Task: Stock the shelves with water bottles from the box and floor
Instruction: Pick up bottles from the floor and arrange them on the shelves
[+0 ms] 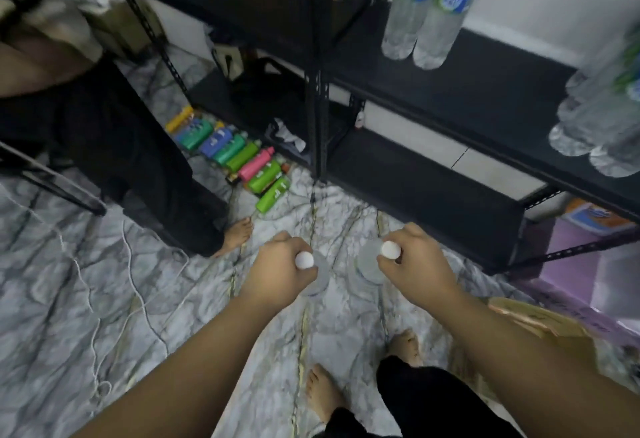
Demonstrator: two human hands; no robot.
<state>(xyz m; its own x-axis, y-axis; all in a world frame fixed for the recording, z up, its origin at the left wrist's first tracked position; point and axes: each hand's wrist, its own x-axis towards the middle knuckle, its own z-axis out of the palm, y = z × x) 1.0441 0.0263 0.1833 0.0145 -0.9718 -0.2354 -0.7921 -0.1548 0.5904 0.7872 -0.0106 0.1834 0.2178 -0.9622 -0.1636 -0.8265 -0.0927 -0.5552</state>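
My left hand point(280, 266) grips the neck of a clear water bottle point(318, 281) with a white cap, seen from above over the marble floor. My right hand point(415, 261) grips a second white-capped water bottle point(367, 264) the same way. Both bottles hang upright below my hands. On the black metal shelf point(485, 91) to the right stand two blue-labelled water bottles point(426, 11), and more water bottles point(602, 126) crowd its far right end. A cardboard box point(540, 326) lies at the lower right, partly hidden by my right arm.
Several green, blue and pink bottles point(235, 157) lie in a row on the floor by the left shelf unit. Another person in dark clothing point(121, 146) stands at the left, bare foot near my left hand. White cords trail across the floor. A purple package point(588, 264) sits under the shelf.
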